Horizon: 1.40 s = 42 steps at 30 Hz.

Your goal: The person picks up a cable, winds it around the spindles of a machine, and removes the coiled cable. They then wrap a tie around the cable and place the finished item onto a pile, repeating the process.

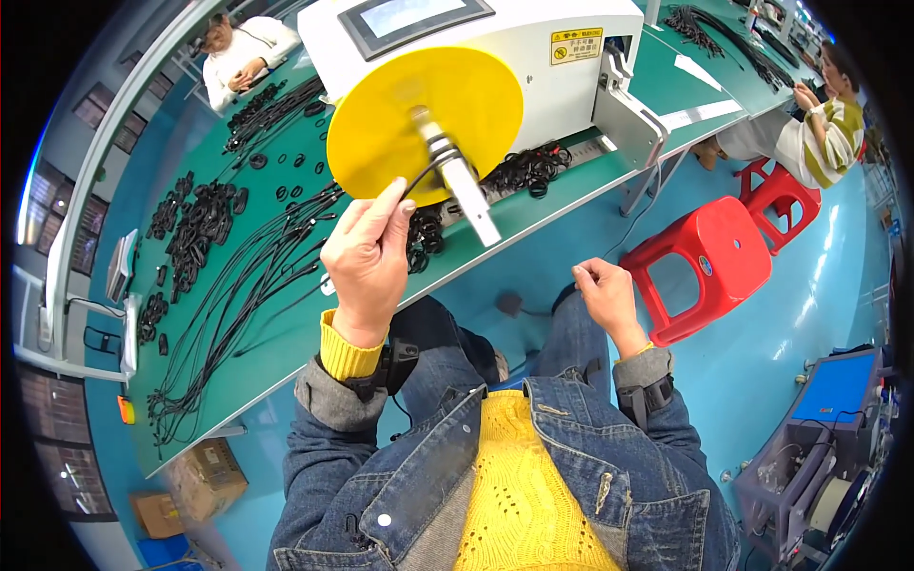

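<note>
My left hand [367, 266] is raised beside the winding machine [528, 71], thumb and forefinger pinching a thin black cable [423, 175]. From those fingertips the cable runs to the metal spindle [468, 197] and loops around it. Behind the spindle is a round yellow disc [376, 119], whose surface looks smeared. Over my right thigh, left of a red stool [700, 257], hovers my right hand [612, 305] with its fingers curled in; whether anything is inside them is hidden. Coiled black cables [533, 173] lie under the disc along the table edge.
Long loose black cables [249, 285] and piles of small coils [205, 224] cover the left of the green table [276, 357]. Two people sit farther off, left [243, 57] and right [819, 143]. Equipment with a blue screen [838, 388] stands lower right; cardboard boxes [205, 476] sit lower left.
</note>
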### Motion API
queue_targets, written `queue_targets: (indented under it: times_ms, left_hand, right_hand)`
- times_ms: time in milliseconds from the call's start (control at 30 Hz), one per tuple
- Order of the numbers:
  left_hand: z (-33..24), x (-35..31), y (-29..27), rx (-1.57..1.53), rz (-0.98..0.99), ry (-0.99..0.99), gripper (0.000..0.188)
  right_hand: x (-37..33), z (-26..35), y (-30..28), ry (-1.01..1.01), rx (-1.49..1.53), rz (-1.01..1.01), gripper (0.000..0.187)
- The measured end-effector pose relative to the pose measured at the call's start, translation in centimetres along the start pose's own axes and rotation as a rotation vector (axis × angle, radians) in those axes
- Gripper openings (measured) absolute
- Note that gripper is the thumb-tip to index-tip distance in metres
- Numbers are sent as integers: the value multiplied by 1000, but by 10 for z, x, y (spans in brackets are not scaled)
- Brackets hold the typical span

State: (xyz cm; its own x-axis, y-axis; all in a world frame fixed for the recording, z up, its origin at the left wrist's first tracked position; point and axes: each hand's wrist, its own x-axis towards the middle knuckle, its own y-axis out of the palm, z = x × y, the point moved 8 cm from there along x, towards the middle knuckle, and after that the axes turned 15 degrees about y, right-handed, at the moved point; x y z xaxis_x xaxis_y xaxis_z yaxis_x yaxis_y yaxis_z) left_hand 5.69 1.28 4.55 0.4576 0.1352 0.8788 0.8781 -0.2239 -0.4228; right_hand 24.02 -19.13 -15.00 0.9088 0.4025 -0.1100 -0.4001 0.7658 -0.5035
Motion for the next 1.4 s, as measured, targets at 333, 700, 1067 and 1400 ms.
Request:
queue_targets:
  times_ms: [333,700,1067,1400]
  left_hand:
    - [-2,-6,3,17,119,-72,21]
    - [-37,9,28,265,228,196,25]
    - [-35,31,35,202,545,-88,42]
    - [-16,28,45,50,686,-11,49]
  right_hand:
    - [13,-2,20,-41,-40,78,19]
    - [19,41,12,-156,72,86,18]
    - [8,164,12,-489,373,80,70]
    - [14,190,26,-626,381,279,85]
